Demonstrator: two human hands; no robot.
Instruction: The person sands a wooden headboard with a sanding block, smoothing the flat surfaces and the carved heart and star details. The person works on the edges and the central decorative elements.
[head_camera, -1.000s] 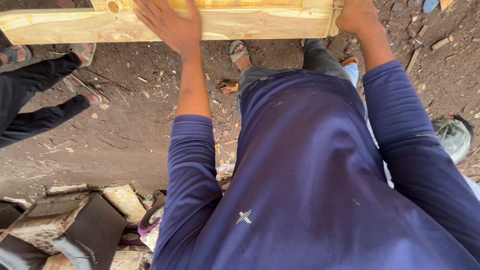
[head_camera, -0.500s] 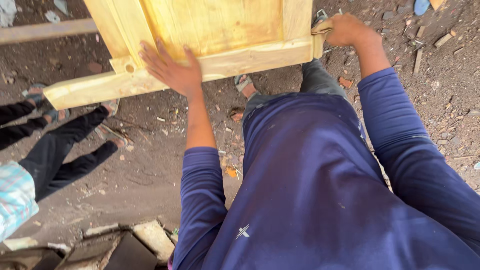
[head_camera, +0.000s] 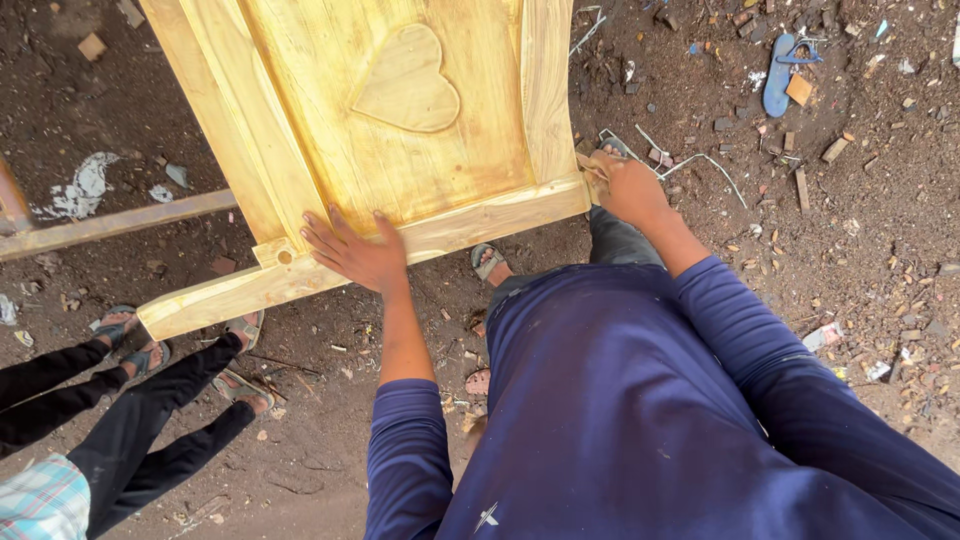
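A large yellow wooden panel (head_camera: 400, 130) with a raised carved heart (head_camera: 408, 82) fills the upper middle of the head view, tilted, with a long bottom rail sticking out to the lower left. My left hand (head_camera: 352, 250) lies flat on that bottom rail, fingers spread. My right hand (head_camera: 625, 185) grips the panel's lower right corner, fingers curled around the edge. Both my arms wear dark blue sleeves.
Other people's legs in black trousers and sandals (head_camera: 130, 400) stand at the lower left, close to the rail's end. A wooden beam (head_camera: 120, 222) lies on the dirt at left. A blue sandal (head_camera: 780, 72), wood scraps and wire litter the ground at right.
The camera view has tilted up, so more of the panel and its carved heart show. Both hands keep the same hold on the bottom rail and corner.
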